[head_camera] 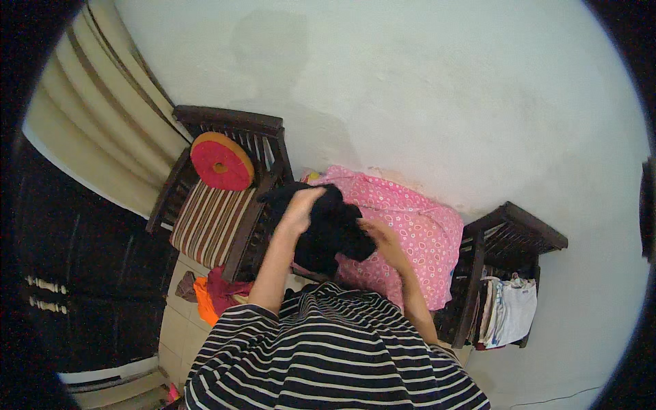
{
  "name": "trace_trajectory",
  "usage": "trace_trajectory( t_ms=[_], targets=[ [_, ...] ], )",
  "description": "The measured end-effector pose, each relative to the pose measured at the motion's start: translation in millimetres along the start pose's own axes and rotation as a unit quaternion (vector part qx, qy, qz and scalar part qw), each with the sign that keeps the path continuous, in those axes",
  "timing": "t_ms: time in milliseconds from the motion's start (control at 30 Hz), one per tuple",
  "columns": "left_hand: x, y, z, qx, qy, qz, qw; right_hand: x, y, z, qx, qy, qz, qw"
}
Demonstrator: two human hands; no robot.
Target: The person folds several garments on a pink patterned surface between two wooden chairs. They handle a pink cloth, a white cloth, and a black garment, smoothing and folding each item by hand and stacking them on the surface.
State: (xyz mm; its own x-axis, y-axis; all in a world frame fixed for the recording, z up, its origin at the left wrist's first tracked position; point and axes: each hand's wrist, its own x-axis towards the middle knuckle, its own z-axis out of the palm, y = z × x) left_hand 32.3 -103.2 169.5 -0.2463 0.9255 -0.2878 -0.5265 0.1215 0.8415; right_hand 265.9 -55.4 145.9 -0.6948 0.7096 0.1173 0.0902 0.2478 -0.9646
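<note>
A bunched black cloth [320, 230], seemingly a garment, hangs in front of me over the edge of a pink printed cloth [415, 220]. My left hand [303, 205] grips its upper left part, and some of the fingers are lost in the dark folds. At its right side is my right hand [382, 237], blurred, with fingertips at the edge of the black fabric. Whether those fingers hold it I cannot tell. The pink cloth, patterned with flowers and drop shapes, covers a flat surface against the wall.
At left stands a dark wooden armchair [246, 218] with a striped seat cushion [212, 220] and a red-orange ring-shaped cushion [223, 161]. Orange and maroon clothes [207, 302] lie by it on the tiled floor. To the right, a wooden chair [474, 287] bears stacked folded clothes [512, 310].
</note>
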Motion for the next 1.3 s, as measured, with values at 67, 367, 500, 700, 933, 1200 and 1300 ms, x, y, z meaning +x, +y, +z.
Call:
trace_trajectory(
  t_ms=[67, 367, 500, 700, 933, 1200, 1300],
  targets=[
    [-0.8, -25.1, 36.1, 0.238, -0.105, 0.098, 0.961, 15.3, -9.3, 32.7, 0.031, -0.088, 0.01, 0.996],
    [-71.8, -82.5, 108.3, 0.291, -0.189, -0.103, 0.932, 24.5, 9.9, 42.1, 0.016, -0.006, 0.066, 0.998],
    [-68.7, -89.2, 97.5, 0.142, -0.183, -0.198, 0.953, 23.4, 14.6, 46.8, 0.048, 0.037, 0.084, 0.995],
    [-33.3, -62.7, 62.4, 0.389, -0.074, 0.215, 0.893, 16.2, 18.0, 59.7, 0.083, 0.062, 0.095, 0.99],
    [13.7, -51.4, -126.7, -0.289, 0.048, -0.129, 0.948, -19.4, -50.0, 3.9, -0.177, 0.018, 0.026, 0.984],
    [-33.9, -115.2, -28.0, 0.123, -0.058, -0.155, 0.979, -10.5, -22.8, 3.8, 0.381, 0.311, 0.06, 0.869],
    [-16.3, -129.7, -49.8, 0.052, -0.03, -0.089, 0.994, -8.0, -15.5, -33.6, 0.314, 0.384, 0.02, 0.868]
  ],
)
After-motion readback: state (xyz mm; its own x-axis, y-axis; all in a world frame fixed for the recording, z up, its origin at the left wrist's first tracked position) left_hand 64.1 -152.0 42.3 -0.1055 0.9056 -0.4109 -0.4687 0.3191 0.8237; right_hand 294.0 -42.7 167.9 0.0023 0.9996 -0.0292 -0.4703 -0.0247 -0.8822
